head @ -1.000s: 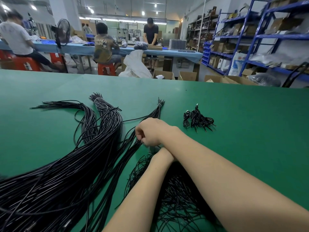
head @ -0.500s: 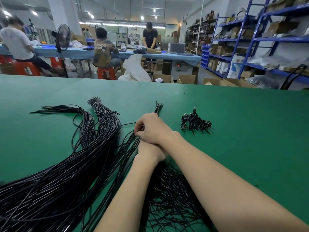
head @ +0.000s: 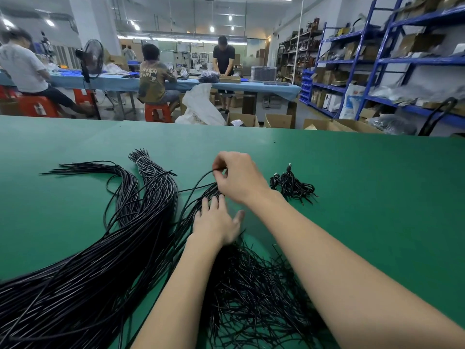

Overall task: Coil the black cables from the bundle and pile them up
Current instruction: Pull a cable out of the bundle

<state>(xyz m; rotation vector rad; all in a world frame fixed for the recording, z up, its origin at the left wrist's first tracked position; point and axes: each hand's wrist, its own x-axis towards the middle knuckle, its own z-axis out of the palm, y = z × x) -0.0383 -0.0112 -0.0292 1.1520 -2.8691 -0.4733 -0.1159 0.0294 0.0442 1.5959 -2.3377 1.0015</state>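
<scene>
A second ago the right hand (head: 240, 177) was a closed fist low on the cables, with the left hand tucked under its wrist. Now the right hand has lifted and moved toward the far side of the table, its grip pinching a single black cable (head: 198, 178) between thumb and forefinger, so that the strand rises in an arc out of the bundle. The left hand (head: 216, 220) has come out from beneath and lies flat, fingers straight and spread, pressing on the cables just nearer the person than the right hand.

The big bundle of black cables (head: 100, 260) sweeps from the near left corner across the green table (head: 364, 185) and fans into several tails at its far end; one tail is tied with a pale band (head: 141, 158). A looser tangle of thin cable ends (head: 251, 293) lies between the forearms. The pile of coiled cables (head: 292, 183) sits just to the right of the right hand, apart from the bundle.

Beyond the table is a workshop: two people sit on red stools (head: 157, 112) at a long blue table (head: 264, 88), a third stands behind it, a standing fan (head: 91, 57) is on the left, blue shelving (head: 377, 61) with boxes is on the right, and open cardboard boxes (head: 278, 120) stand on the floor.
</scene>
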